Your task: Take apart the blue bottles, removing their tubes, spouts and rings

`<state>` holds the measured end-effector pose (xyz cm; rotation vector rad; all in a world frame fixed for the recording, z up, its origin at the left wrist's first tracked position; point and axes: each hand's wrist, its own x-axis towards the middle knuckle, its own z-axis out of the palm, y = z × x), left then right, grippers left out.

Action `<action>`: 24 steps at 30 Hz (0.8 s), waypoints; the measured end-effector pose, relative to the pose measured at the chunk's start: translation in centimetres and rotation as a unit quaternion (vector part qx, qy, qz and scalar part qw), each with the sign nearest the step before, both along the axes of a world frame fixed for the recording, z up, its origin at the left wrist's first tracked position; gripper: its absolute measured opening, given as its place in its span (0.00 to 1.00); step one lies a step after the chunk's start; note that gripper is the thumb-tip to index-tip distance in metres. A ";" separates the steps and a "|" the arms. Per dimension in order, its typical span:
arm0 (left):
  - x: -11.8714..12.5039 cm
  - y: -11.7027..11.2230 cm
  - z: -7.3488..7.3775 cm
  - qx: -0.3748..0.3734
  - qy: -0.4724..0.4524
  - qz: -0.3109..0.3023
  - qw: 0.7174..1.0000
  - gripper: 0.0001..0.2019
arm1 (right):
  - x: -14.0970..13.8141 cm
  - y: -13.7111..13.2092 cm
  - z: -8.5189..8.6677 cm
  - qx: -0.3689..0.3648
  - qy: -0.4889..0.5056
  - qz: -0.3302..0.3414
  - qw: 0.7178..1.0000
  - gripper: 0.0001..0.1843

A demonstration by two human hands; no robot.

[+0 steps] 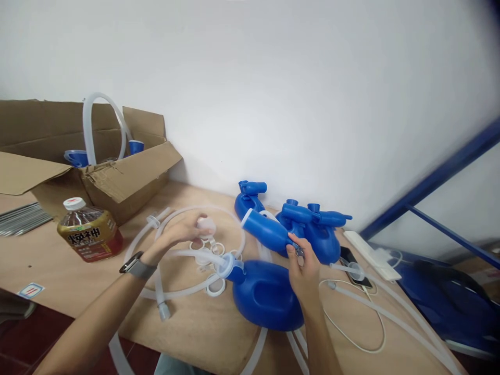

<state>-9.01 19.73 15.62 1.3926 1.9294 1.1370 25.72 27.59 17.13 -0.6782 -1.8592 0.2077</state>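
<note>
My right hand (304,263) grips the narrow end of a blue plastic tube-shaped piece (265,229), its white-rimmed wide end pointing up and left. My left hand (187,229) has its fingers closed on a translucent white cap (207,226), above a small pile of white ring caps (214,285). Below the tube piece lies a blue plastic bottle (265,297) on its side. A clear hose (199,255) with a round connector (225,264) joins the bottle's neck.
Several blue bottles (322,242) stand by the wall. At left are a drink bottle (91,234), an open cardboard box (128,182) holding hoses and blue parts, and metal rods (25,221). A phone (355,268), power strip (371,255) and more hoses (390,312) lie at right.
</note>
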 end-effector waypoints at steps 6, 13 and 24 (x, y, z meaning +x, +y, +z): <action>0.1 1.2 -2.6 -0.013 0.137 0.013 0.990 0.26 | -0.6 -0.2 -0.3 -0.036 -0.055 0.058 0.996 0.13; 0.7 1.0 -2.5 -0.001 0.130 -0.058 0.990 0.30 | -1.1 -0.6 0.0 -0.044 -0.108 0.104 0.988 0.13; 6.6 -3.1 4.9 0.022 -0.106 -0.185 0.977 0.30 | -1.4 -0.5 -1.2 -0.132 0.004 0.095 0.987 0.13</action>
